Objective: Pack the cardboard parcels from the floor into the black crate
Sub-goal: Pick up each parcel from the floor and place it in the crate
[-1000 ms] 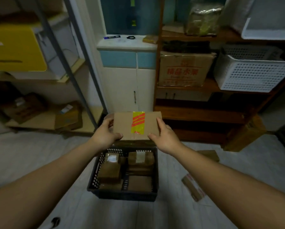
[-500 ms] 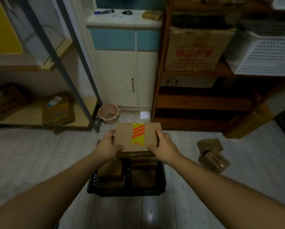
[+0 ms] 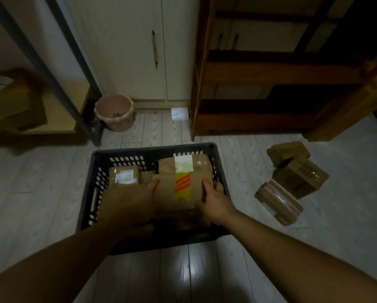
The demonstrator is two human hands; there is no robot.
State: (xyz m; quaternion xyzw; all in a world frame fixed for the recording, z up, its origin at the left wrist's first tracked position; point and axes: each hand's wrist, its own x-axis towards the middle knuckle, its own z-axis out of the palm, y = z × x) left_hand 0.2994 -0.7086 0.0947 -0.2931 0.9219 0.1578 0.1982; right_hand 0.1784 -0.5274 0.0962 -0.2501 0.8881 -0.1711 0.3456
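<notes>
Both hands, left hand [image 3: 130, 200] and right hand [image 3: 216, 200], clasp the striped-tape parcel [image 3: 181, 189] by its 2 side edges inside the black crate [image 3: 152, 148]; it looks stiff and light (3 floor parcels [image 3: 292, 176] remain).

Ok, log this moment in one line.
phase: placing | both hands on striped-tape parcel | inside black crate | three parcels on floor
</notes>
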